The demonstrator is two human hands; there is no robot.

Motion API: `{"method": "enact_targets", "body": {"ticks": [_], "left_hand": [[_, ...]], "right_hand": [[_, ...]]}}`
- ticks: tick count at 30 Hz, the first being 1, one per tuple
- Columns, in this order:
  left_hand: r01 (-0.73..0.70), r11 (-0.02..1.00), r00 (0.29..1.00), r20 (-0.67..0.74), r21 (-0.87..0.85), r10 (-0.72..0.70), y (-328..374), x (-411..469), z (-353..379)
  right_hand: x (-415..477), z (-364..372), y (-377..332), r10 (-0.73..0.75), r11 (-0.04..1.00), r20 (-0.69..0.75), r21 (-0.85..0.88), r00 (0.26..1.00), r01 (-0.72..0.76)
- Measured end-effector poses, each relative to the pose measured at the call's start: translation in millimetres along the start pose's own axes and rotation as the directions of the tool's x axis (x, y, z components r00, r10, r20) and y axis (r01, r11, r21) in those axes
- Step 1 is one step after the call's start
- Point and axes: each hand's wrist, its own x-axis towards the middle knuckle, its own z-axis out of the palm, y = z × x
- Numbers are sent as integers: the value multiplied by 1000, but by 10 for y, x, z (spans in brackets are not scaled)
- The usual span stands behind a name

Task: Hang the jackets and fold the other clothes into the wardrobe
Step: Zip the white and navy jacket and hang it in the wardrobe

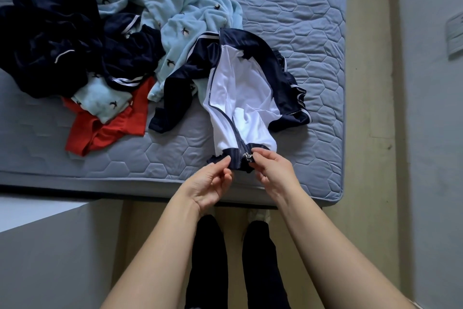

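both hands pinching the jacket hem at the zipper

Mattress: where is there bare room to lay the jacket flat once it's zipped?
Bare: the mattress right of the light-blue clothes and beyond the jacket, out to the right edge; also the near-left strip between the red garment and the near edge. Crowded: the far-left pile of navy clothes.

a blue-grey quilted mattress with hexagon stitching fills the upper frame. a beige floor strip runs down the right, beside a grey wall. a pale boxy unit sits lower left.
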Motion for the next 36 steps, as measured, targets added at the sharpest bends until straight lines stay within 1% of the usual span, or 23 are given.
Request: {"method": "enact_targets", "body": {"ticks": [3,7,11,17,22,26,29,32,34,35,36], "left_hand": [[-130,991,991,-16,15,130,9,2,26],[-249,969,965,-90,0,248,14,33,53],[-312,949,943,-113,36,314,-52,48,124],[-355,933,925,-125,61,360,-149,99,236],[-413,889,888,-131,198,441,-137,113,246],[-468,804,849,-65,367,524,-146,122,239],[-472,750,841,-19,463,541,-158,117,228],[-453,704,841,-1,548,542,-130,135,221],[-434,683,841,-8,587,541,-111,143,214],[-427,681,844,-7,595,536,-110,146,206],[-421,680,850,-2,601,527,-112,148,194]], "right_hand": [[-76,-51,44,53,989,103,131,993,-66],[-149,-95,86,80,946,153,299,985,-123],[-179,-86,114,53,937,134,337,990,-96],[-178,13,110,23,926,75,375,997,-50],[-168,57,112,42,907,45,417,998,-57],[-152,67,127,58,876,12,478,998,-57],[-117,59,125,65,854,-9,517,998,-51],[-68,49,136,59,860,-28,509,998,-37],[-44,35,154,42,883,-29,469,999,-23],[-34,21,160,19,911,-33,413,999,-4],[-18,3,166,-16,948,-43,317,999,29]]}}
